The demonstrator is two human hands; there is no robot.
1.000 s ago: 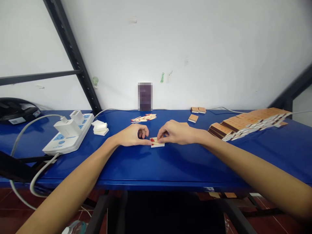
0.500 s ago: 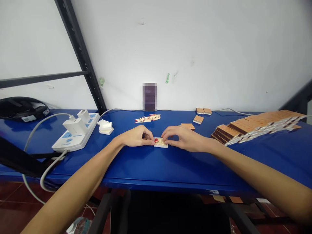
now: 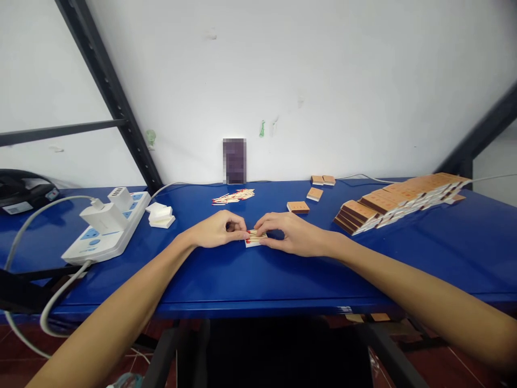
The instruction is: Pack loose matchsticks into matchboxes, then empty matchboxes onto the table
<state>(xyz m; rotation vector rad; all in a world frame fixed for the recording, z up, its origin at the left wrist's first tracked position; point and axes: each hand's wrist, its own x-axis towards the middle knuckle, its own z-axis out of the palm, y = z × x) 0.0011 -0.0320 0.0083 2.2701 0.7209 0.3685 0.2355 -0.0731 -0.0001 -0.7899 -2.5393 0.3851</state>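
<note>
From the head camera, a small white matchbox tray (image 3: 255,238) lies flat on the blue table (image 3: 283,280), filled with red-tipped matches. The left hand (image 3: 216,230) pinches its left end and the right hand (image 3: 288,233) pinches its right end, fingertips closed on it. The table's front edge lies well nearer than the tray, with bare surface between. A loose pile of matches (image 3: 233,197), one brown box (image 3: 298,206) and stacked boxes (image 3: 399,202) sit behind and right.

Bright, even light; wide-angle edge distortion
</note>
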